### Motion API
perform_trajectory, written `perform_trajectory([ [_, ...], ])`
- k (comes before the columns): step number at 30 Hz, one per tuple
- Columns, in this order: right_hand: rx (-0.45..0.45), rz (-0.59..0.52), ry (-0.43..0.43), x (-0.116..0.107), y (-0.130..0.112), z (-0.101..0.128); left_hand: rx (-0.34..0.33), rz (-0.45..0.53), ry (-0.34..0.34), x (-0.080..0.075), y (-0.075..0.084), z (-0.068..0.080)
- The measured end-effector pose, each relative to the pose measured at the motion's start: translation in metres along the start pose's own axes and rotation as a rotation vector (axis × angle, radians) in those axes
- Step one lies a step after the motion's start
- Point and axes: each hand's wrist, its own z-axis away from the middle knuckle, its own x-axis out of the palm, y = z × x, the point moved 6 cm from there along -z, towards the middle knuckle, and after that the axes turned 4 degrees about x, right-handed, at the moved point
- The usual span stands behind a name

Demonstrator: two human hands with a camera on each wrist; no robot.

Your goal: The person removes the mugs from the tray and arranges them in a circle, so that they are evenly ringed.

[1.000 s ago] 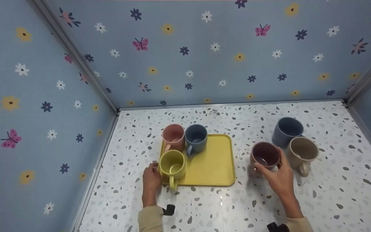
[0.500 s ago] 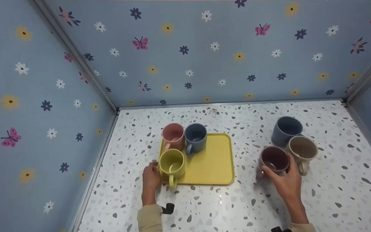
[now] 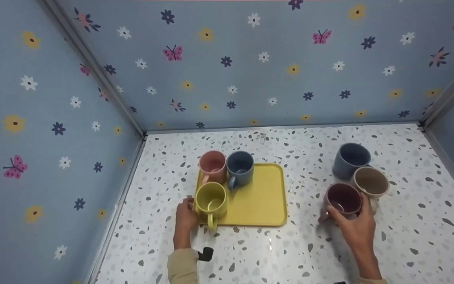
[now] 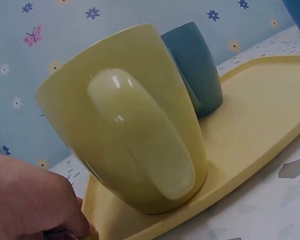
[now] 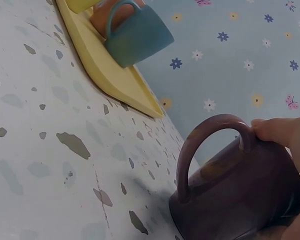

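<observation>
My right hand [image 3: 357, 228] holds a dark maroon mug [image 3: 331, 197], thumb and fingers on opposite sides of its body. In the right wrist view that mug's handle [image 5: 190, 145] points toward the tray; whether its base touches the table I cannot tell. At the left edge of the yellow tray [image 3: 258, 197], my left hand [image 3: 186, 217] grips the rim with curled fingers. On the tray stand a yellow mug [image 3: 207, 193], a pink mug [image 3: 213, 165] and a blue mug [image 3: 240, 169]. A beige mug [image 3: 370, 183] is right beside the maroon one.
Behind the beige mug stands a second blue mug [image 3: 349, 161]. The speckled white table [image 3: 274, 252] ends at a flowered back wall [image 3: 250, 79] and a flowered left wall [image 3: 53, 157].
My right hand has carried the maroon mug to the right and nearer to me, up beside the beige mug. My left hand and the tray have stayed in place.
</observation>
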Motion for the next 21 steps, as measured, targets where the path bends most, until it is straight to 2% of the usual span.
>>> perform_trajectory([
  [8,-0.027,0.017,0.043,-0.0027,0.0000,0.0013,-0.008,-0.008,0.006,-0.0016,0.0025,0.0012],
  [17,-0.083,0.046,0.100,-0.0038,-0.0018,0.0041,0.018,-0.036,0.003,-0.0025,0.0046,0.0009],
  [21,-0.076,0.069,0.106,-0.0048,-0.0017,0.0051,0.013,-0.037,0.001,-0.0020,0.0038,0.0005],
])
